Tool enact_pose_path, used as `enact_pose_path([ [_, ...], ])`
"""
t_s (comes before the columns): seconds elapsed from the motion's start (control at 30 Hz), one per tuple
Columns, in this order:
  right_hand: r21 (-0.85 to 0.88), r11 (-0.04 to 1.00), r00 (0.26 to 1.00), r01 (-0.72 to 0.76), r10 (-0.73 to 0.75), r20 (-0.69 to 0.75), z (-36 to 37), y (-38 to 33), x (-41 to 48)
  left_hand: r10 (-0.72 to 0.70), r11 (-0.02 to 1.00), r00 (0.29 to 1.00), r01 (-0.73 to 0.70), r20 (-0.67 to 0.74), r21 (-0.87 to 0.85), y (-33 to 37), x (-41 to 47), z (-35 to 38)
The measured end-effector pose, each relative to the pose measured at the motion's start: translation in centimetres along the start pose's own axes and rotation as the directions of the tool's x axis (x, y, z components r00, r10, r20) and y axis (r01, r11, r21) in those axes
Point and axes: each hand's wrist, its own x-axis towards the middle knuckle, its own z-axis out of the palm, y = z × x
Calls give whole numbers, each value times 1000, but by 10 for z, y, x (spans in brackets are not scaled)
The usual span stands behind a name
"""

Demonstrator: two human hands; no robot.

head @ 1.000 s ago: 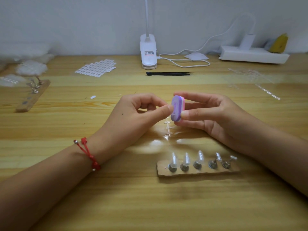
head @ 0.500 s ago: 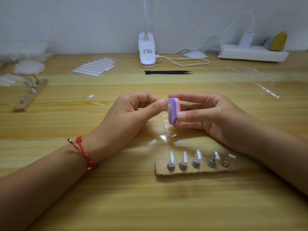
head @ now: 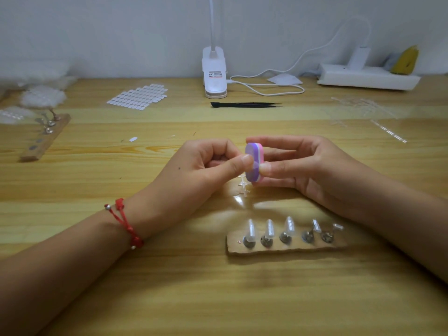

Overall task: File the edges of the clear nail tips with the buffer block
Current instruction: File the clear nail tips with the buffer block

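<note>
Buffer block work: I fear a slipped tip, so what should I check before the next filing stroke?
1. Grip: the right hand holds the buffer block between thumb and fingers: ok.
2. Tip: the left hand pinches a clear nail tip against the block's purple face: ok.
3. Which tip edge meets the block: cannot tell.
4. Support: both forearms rest on the table: ok.
5. Clearance: the cardboard holder with five stands lies apart from both hands: ok.

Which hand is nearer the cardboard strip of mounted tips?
Right. The right hand, gripping the buffer, sits just beyond the strip; the left hand, pinching a tip, is beyond it and off to its left.
</note>
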Motion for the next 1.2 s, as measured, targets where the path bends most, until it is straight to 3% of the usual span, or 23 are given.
enact_pose_path([
  [0.2,-20,1000,1000,8,-8,4,0,0,1,45,999,993,-44,-106,12,-1,1,-1],
  [0.37,23,1000,999,17,-16,-40,0,-1,0,7,1000,1000,-7,-5,8,-1,0,0],
  [0.5,-17,1000,1000,7,-7,-4,2,-1,0,38,999,991,-40,-125,-11,0,2,-2],
  [0.67,4,1000,999,14,-14,-37,1,0,0,16,1000,1000,-16,-4,11,0,-1,0],
  [0.8,-24,1000,1000,11,-11,-8,1,-1,-1,42,999,996,-42,-75,-2,0,1,-1],
  [0.93,-6,1000,999,22,-22,-25,0,0,-1,39,999,999,-40,4,34,-1,-1,1],
  [1.1,-4,1000,1000,20,-20,-9,1,0,-1,52,998,996,-50,-75,29,-1,1,0],
  [1.2,-6,1000,999,31,-31,-10,1,1,-1,70,996,997,-68,-33,52,-1,0,1],
])
